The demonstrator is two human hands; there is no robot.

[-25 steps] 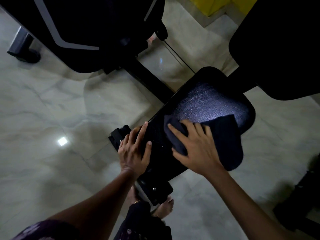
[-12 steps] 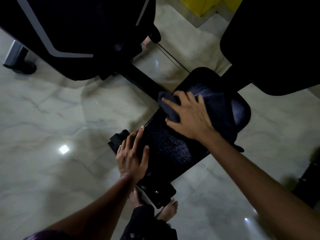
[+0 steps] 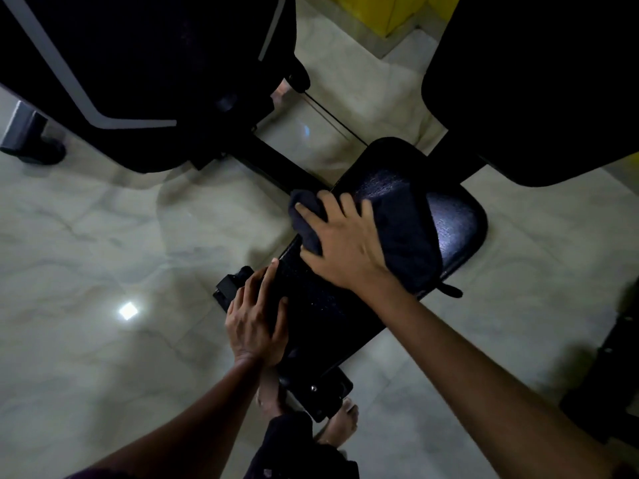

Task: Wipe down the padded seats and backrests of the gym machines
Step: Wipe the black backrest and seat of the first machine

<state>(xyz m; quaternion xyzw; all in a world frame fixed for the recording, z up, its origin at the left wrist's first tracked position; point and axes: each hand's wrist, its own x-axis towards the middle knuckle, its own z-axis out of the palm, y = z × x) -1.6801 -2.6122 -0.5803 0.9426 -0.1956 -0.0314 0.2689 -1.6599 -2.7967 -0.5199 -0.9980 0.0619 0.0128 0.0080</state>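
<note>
Padded black vinyl seat lies below us, and our left hand rests flat on its near left edge, fingers spread, holding nothing. Further along the seat, our right hand presses a dark blue folded cloth onto the pad, palm down and fingers spread over the cloth, arm stretched forward. We can read no writing or brand. Beyond stands the large black backrest pad above the pale marble floor.

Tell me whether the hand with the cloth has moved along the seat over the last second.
Yes. The right hand and dark cloth have slid away from the person, from the seat pad's near part, beside the left hand, towards its far end.
</note>
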